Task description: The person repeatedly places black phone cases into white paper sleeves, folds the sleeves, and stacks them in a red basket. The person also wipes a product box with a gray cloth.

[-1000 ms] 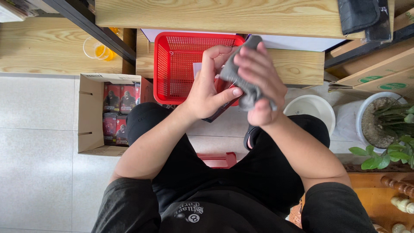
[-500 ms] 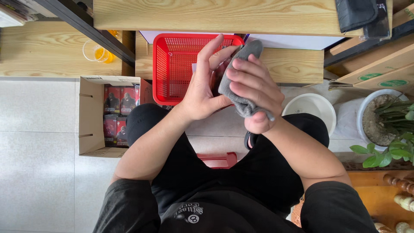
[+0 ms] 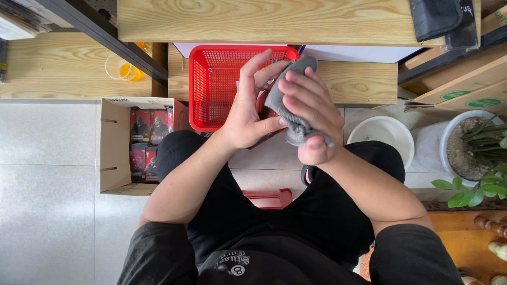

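My right hand (image 3: 311, 113) grips a grey cloth (image 3: 288, 100) and presses it against a dark red packet (image 3: 262, 105), which is mostly hidden. My left hand (image 3: 248, 105) holds that packet from the left, fingers spread upward. Both hands hover over my lap, just in front of a red plastic basket (image 3: 211, 84) that sits on a low wooden shelf.
An open cardboard box (image 3: 113, 148) with several dark red packets (image 3: 148, 140) stands on the tiled floor at left. A white bucket (image 3: 383, 134) and a potted plant (image 3: 475, 158) are at right. A red stool edge (image 3: 269, 198) shows between my legs. A plastic cup (image 3: 124, 68) sits on the left shelf.
My right hand has slid the grey cloth along the packet, moving slightly up and left. My left hand's fingers have spread wider.
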